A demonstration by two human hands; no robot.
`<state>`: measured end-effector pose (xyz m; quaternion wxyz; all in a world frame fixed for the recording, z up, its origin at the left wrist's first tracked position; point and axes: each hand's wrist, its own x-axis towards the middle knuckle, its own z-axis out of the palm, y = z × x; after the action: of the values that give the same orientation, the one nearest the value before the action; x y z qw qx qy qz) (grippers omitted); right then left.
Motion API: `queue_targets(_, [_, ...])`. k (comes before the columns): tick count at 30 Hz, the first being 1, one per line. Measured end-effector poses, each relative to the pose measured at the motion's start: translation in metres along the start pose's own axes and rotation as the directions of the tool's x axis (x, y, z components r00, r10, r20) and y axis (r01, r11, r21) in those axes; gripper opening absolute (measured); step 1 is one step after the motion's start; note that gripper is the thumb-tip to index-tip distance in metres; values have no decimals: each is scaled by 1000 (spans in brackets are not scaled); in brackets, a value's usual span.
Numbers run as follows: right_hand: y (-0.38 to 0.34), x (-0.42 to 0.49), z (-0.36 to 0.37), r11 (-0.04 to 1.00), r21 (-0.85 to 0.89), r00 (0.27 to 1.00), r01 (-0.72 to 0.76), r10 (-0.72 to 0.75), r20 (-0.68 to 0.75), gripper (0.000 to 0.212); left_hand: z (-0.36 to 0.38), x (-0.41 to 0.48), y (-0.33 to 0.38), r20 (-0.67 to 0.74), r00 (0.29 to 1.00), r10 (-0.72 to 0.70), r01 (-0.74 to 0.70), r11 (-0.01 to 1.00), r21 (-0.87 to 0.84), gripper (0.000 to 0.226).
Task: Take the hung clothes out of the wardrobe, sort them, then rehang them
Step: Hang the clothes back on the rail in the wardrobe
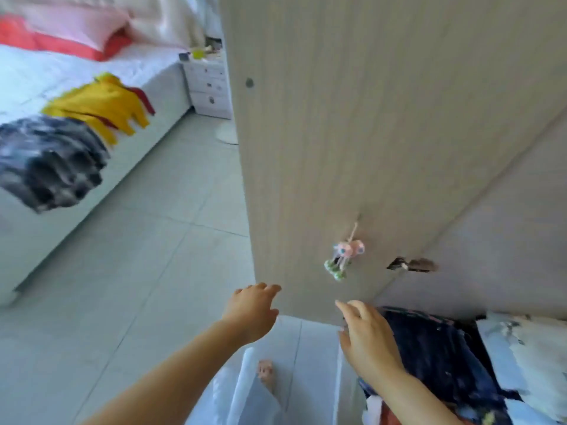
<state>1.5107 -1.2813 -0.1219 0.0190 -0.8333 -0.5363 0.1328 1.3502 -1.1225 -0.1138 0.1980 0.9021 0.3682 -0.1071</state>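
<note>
The left hand (251,314) and right hand (368,342) reach to the lower edge of the pale wood-grain wardrobe door (368,118), each grip wide, fingers loosely spread, holding nothing. A yellow garment (101,102) and a dark grey mottled garment (49,161) lie on the white bed (147,72). Dark blue patterned cloth (435,348) sits beside the right hand.

White bed (30,75) at left, carrying a yellow garment (101,105) spread flat, with a dark grey mottled garment (49,161) just beside it, drooping over the near edge. Pink and red pillows (70,35) at the head end. Pale tiled floor (153,240) below, bearing a white bedside drawer unit (208,84) and, near it, a white round base (227,134).
</note>
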Motion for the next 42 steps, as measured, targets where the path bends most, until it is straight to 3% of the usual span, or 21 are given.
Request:
queue_targets(6, [-129, 65, 19, 930, -40, 926, 366, -359, 114, 53, -4, -72, -124, -66, 916, -396, 383, 912, -150, 50])
queue_targets(13, [-280, 139, 35, 786, -34, 780, 617, -605, 161, 50, -15, -125, -256, -60, 752, -657, 614, 730, -301, 51])
queue_targets(26, [-529, 272, 40, 637, -85, 633, 766, -723, 277, 49, -78, -145, -467, -99, 557, -824, 717, 538, -444, 49])
queue_targets(42, [-796, 498, 47, 428, -119, 430, 896, -771, 470, 50, -183, -80, -713, -14, 325, -946, 804, 284, -523, 48])
